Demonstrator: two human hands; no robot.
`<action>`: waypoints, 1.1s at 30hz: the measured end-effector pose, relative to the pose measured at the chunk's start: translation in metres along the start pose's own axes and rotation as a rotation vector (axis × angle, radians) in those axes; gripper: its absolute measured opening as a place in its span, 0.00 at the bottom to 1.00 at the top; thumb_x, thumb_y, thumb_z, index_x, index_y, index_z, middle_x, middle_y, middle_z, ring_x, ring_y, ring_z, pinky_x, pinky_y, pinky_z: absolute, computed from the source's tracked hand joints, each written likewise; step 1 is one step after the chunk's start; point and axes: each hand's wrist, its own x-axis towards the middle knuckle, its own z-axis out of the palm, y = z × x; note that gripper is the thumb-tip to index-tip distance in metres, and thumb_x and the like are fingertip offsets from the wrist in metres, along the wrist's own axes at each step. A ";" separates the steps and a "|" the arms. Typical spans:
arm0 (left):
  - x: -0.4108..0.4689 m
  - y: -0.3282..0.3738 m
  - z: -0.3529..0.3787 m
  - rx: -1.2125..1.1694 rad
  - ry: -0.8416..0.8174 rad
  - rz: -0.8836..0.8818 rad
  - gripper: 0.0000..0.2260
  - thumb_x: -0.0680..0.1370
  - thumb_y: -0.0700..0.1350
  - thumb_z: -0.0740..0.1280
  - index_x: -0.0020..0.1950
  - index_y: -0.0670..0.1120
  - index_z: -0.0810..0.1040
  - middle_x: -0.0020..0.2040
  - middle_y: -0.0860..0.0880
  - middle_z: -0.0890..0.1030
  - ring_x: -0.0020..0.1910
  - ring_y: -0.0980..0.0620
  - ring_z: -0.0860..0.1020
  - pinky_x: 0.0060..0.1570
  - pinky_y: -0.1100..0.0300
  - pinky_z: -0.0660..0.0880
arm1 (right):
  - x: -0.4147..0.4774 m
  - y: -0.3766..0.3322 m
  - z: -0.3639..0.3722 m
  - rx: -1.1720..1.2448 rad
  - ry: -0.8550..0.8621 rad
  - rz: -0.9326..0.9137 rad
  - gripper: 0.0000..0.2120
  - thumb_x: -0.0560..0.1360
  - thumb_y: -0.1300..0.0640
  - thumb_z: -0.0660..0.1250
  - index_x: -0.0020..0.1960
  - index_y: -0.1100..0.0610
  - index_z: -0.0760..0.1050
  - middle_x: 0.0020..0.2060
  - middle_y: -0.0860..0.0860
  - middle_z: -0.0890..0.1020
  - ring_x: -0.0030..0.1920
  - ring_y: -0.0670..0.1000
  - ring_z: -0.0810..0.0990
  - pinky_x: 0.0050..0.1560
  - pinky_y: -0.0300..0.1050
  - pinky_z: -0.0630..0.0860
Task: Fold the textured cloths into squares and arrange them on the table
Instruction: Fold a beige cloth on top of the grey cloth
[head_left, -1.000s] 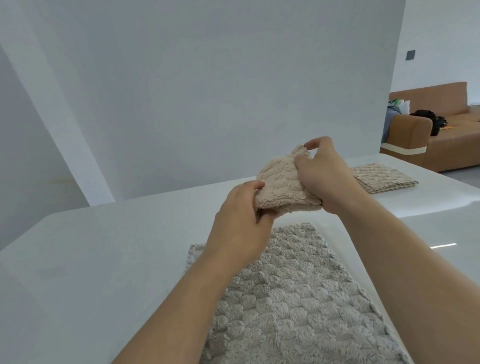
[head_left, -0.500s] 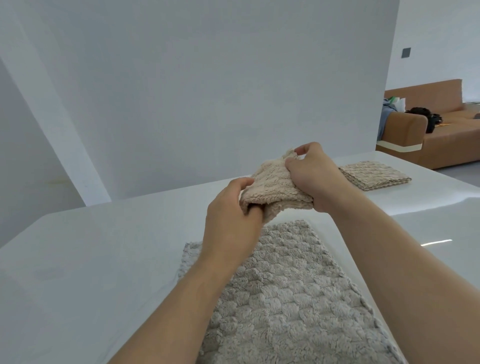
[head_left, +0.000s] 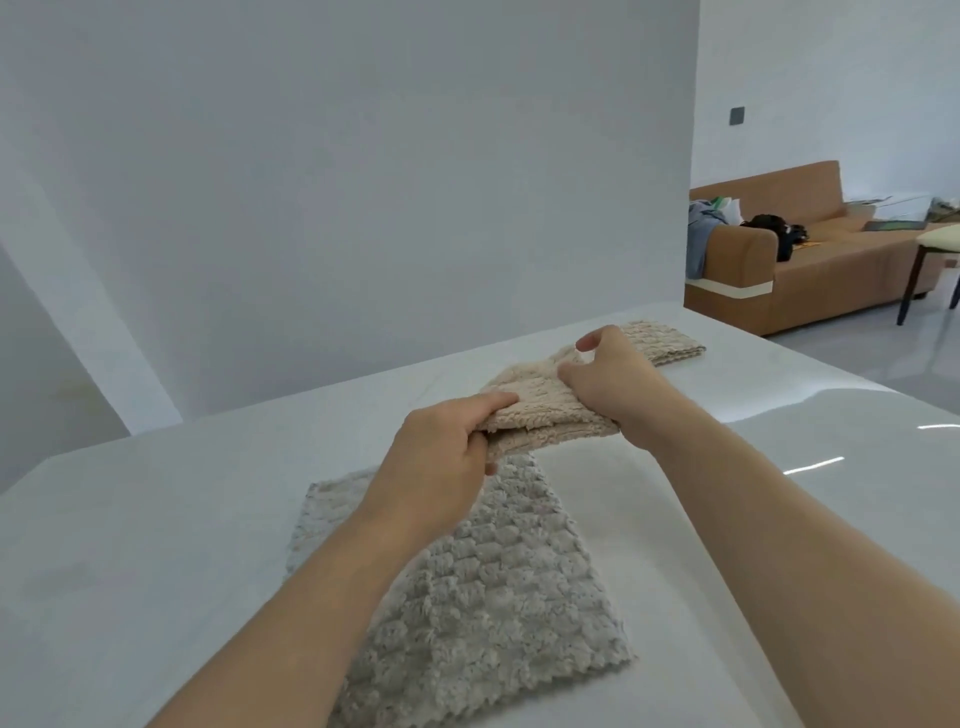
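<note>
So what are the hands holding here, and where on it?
Both grip the folded beige cloth: left hand its near-left edge, right hand its right side.

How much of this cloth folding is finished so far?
One folded cloth already lies at the far side of the table. The left hand and right hand hold the beige cloth, partly folded, above the table. The grey cloth lies flat, unfolded: that one remains.

Soft daylight, perhaps from right; glare streaks table (head_left: 810, 460).
</note>
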 end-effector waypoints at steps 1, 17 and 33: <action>0.000 0.009 0.003 0.027 -0.007 0.034 0.20 0.83 0.40 0.60 0.71 0.57 0.77 0.64 0.57 0.80 0.45 0.63 0.83 0.45 0.71 0.75 | -0.002 0.004 -0.012 0.031 -0.002 0.027 0.19 0.82 0.55 0.65 0.70 0.56 0.65 0.46 0.52 0.76 0.39 0.50 0.76 0.31 0.43 0.72; 0.061 0.111 0.101 -0.383 0.177 -0.161 0.07 0.78 0.50 0.73 0.53 0.51 0.79 0.45 0.56 0.84 0.42 0.61 0.82 0.41 0.63 0.75 | -0.035 0.102 -0.166 0.683 -0.260 0.256 0.31 0.79 0.32 0.59 0.62 0.57 0.78 0.52 0.58 0.86 0.41 0.54 0.83 0.38 0.45 0.78; 0.125 0.158 0.200 -1.034 -0.401 -0.808 0.30 0.83 0.64 0.55 0.64 0.39 0.77 0.56 0.37 0.84 0.52 0.38 0.85 0.54 0.45 0.82 | -0.029 0.111 -0.209 -0.535 0.137 -0.225 0.07 0.73 0.49 0.69 0.51 0.48 0.79 0.44 0.46 0.82 0.46 0.50 0.80 0.45 0.49 0.80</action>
